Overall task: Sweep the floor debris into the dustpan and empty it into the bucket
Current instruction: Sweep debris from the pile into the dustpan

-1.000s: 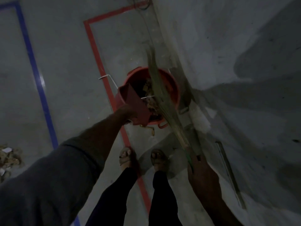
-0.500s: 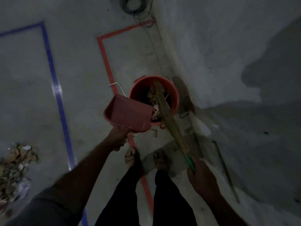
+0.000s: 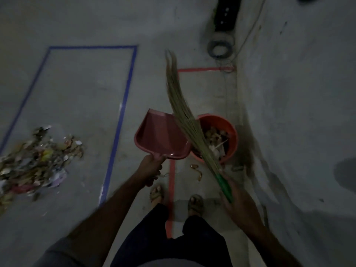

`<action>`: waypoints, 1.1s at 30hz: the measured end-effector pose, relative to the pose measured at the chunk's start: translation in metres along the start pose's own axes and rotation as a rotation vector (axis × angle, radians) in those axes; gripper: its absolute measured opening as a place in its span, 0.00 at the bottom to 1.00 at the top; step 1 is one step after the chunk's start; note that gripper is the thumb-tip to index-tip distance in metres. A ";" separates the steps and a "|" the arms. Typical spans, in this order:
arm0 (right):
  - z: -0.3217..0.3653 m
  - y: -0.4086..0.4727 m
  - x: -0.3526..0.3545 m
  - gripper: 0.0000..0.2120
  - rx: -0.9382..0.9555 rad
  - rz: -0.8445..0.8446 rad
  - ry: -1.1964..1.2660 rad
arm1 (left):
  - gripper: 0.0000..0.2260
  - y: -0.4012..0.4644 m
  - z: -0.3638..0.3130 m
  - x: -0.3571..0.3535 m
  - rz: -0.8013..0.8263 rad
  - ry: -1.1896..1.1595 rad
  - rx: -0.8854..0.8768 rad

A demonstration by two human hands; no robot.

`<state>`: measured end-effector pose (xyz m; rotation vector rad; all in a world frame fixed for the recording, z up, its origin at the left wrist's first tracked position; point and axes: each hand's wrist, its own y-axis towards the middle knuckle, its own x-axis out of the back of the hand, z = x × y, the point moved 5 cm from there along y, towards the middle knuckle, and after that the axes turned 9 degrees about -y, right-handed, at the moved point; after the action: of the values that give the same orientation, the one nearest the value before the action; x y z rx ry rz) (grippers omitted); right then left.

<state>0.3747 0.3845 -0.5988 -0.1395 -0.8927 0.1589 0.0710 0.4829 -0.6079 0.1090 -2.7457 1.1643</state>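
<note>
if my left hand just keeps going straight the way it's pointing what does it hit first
Probably nothing soon. The left hand, gripping the empty red plastic dustpan, points ahead over bare grey concrete floor. The orange bucket sits off to its right, though depth is hard to judge.

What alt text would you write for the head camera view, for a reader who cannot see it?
A person's left hand holds an empty red dustpan and the right hand a grass broom above an orange bucket of debris. A debris pile lies on the concrete floor at left.
</note>
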 end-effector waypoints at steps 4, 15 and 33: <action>0.050 0.025 0.002 0.29 0.233 0.005 -0.094 | 0.13 -0.036 0.003 0.047 -0.131 -0.181 -0.062; 0.224 0.024 -0.089 0.32 0.548 0.097 -0.370 | 0.16 -0.113 0.083 0.236 -0.421 -0.505 -0.156; 0.479 -0.043 -0.324 0.33 0.776 0.334 -0.494 | 0.13 -0.229 0.300 0.522 -0.799 -0.837 -0.068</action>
<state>-0.1964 0.3052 -0.5411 0.4983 -1.2324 0.8642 -0.4489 0.1051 -0.5620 1.8370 -2.7735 0.8766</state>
